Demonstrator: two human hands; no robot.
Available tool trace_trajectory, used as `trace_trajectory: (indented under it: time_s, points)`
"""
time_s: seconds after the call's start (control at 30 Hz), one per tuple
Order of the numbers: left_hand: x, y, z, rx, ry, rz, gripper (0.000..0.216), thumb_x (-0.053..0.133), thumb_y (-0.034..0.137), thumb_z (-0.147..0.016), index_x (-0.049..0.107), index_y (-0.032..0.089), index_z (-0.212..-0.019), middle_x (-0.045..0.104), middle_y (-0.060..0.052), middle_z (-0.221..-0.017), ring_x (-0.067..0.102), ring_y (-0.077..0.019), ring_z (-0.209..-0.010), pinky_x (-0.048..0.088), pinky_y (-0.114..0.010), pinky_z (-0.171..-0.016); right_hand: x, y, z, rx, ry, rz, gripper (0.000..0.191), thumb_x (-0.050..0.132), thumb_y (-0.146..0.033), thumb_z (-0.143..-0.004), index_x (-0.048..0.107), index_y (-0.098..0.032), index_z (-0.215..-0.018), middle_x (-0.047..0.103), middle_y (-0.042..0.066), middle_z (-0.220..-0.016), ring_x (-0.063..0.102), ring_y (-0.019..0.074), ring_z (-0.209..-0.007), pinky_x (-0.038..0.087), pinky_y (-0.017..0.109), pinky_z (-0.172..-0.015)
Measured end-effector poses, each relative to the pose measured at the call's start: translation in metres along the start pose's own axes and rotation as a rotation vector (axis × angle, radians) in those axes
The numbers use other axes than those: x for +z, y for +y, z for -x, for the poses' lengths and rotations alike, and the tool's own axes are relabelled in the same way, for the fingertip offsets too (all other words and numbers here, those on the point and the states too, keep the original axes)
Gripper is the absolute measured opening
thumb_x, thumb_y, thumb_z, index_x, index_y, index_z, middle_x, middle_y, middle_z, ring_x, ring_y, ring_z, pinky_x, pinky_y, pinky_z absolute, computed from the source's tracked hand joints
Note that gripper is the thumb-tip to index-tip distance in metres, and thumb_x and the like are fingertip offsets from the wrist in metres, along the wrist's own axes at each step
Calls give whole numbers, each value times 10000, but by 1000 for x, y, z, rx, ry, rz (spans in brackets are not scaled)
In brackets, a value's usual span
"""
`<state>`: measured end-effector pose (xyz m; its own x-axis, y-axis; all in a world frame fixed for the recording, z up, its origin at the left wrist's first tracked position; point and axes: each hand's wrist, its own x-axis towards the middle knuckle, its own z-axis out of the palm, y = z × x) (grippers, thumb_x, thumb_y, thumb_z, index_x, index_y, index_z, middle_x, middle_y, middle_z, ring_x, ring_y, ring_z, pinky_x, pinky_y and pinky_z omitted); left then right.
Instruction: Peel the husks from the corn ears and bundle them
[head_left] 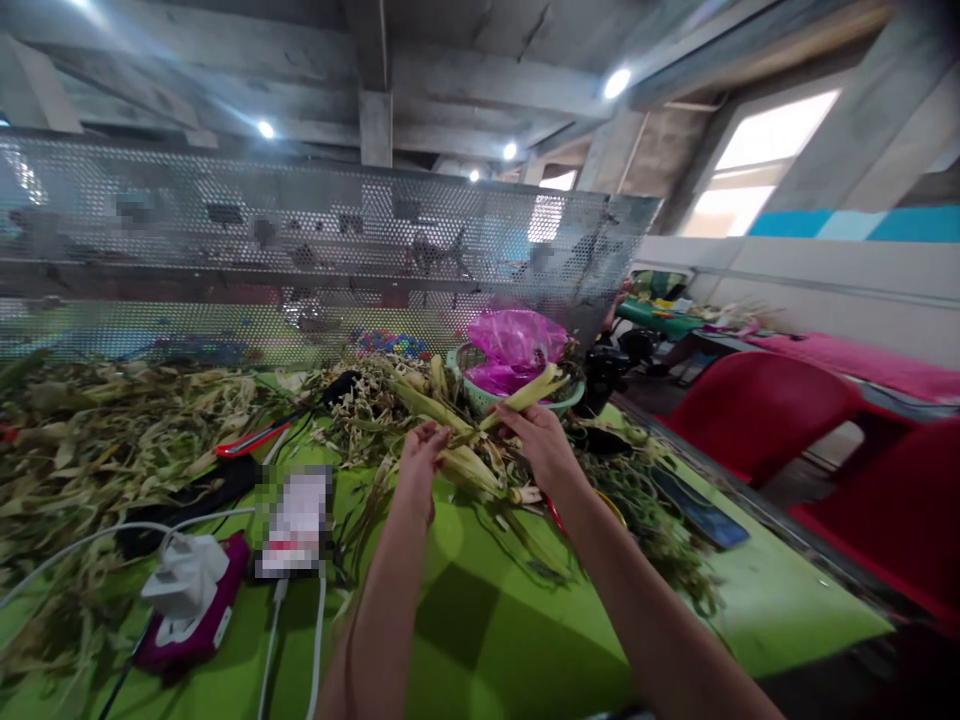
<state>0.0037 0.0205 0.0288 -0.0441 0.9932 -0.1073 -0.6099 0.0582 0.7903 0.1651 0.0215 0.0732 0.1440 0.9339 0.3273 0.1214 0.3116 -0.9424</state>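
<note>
My right hand [538, 440] is closed on a pale yellow-green strip of plant husk [538, 388], which slants up to the right past the fingers. Just left of it, my left hand [422, 462] has its fingers curled together; whatever they pinch, if anything, is too small to make out. Beneath and between the hands lies another pale husk piece [471, 470]. Dry leaves and stalks [367, 410] are heaped behind the hands. Behind my right hand stands a light green basket [570, 398] with a pink plastic bag [517, 345] in it.
The green tabletop [517, 620] carries dried leaves [150, 410], a red cutter knife [251, 438], a phone [300, 520], a white plug [186, 575] on a purple power strip, and another phone [705, 508]. A perforated metal screen [300, 240] borders the back. Red chairs [765, 410] stand right.
</note>
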Motion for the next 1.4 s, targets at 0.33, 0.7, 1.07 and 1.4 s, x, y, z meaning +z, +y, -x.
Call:
trace_trajectory:
  time_s: [0.33, 0.7, 1.07, 1.4]
  points:
    - [14, -13, 12, 24, -419, -406, 98, 742, 236, -691, 694, 168, -744, 639, -19, -647, 559, -166, -657, 410, -254, -672, -4, 5, -13, -31, -298, 186, 351, 691, -473, -728, 716, -143, -845, 630, 6, -701, 512, 136, -609, 400, 246, -565]
    - [18, -27, 14, 11, -318, -460, 225, 659, 380, -767, 627, 173, -684, 488, 24, -499, 418, -116, -477, 296, -237, -500, -19, 26, -7, -6, -68, -10, 338, 758, -464, -684, 645, -162, -786, 626, 12, -690, 513, 145, -602, 412, 258, -547]
    - [16, -15, 18, -118, -134, 31, 390, 730, 490, -659, 485, 187, -647, 405, 61, -560, 396, -87, -502, 447, -259, -559, -10, 13, 6, 12, -482, -228, 182, 764, -338, -723, 651, -204, -773, 666, 21, -794, 608, 172, -767, 462, 313, -762]
    - [5, -18, 6, 193, -184, -416, 288, 556, 462, -847, 535, 191, -751, 407, 36, -613, 367, -104, -561, 335, -231, -549, -15, 20, -3, 71, -533, 72, 387, 598, -566, -801, 686, -189, -803, 673, 24, -732, 577, 175, -684, 401, 258, -592]
